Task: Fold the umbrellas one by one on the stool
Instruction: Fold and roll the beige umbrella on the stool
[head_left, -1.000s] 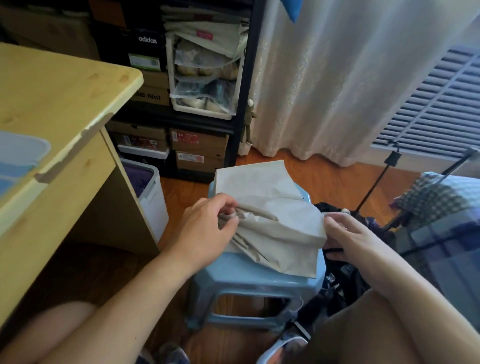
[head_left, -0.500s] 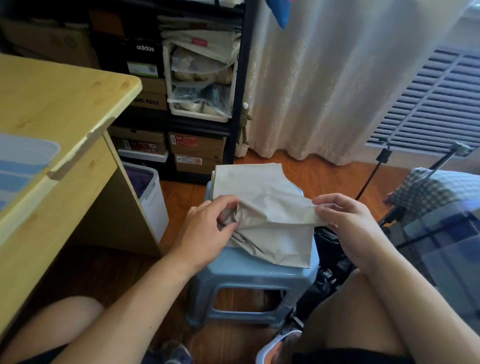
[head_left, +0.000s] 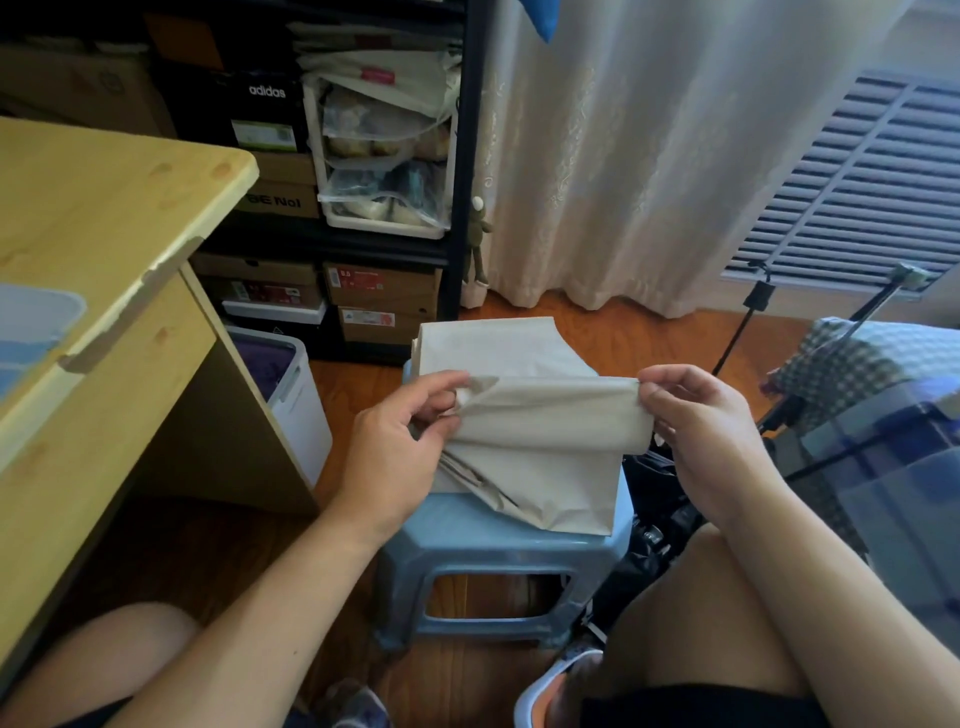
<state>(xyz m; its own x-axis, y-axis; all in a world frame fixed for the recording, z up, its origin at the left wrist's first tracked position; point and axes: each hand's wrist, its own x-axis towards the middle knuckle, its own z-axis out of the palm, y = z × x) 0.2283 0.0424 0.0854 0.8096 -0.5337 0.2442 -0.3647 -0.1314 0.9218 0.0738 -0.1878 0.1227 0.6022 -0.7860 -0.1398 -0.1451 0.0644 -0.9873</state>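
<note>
a: what are the hands doing?

b: the left hand (head_left: 400, 447) is pinching the left end of a raised fold in the beige umbrella (head_left: 524, 415), thumb and fingers clamped together on the cloth. the right hand (head_left: 696, 431) is pinching the right end of that same fold, fingertips closed on its edge.

a: and where is the umbrella lying?

b: it is lying on the blue stool (head_left: 498, 551), covering most of the seat, with its far part lying flat and hanging just past the far rim. the fold is being held stretched between the two hands, above the layers underneath.

a: what is sitting around it?

b: a wooden desk (head_left: 104, 218) is standing to the left, a white bin (head_left: 301, 410) is sitting beside its leg, and shelves (head_left: 374, 171) of boxes are standing far behind. a curtain (head_left: 649, 156) is hanging far right. dark items (head_left: 654, 499) are lying on the floor just right of the stool.
</note>
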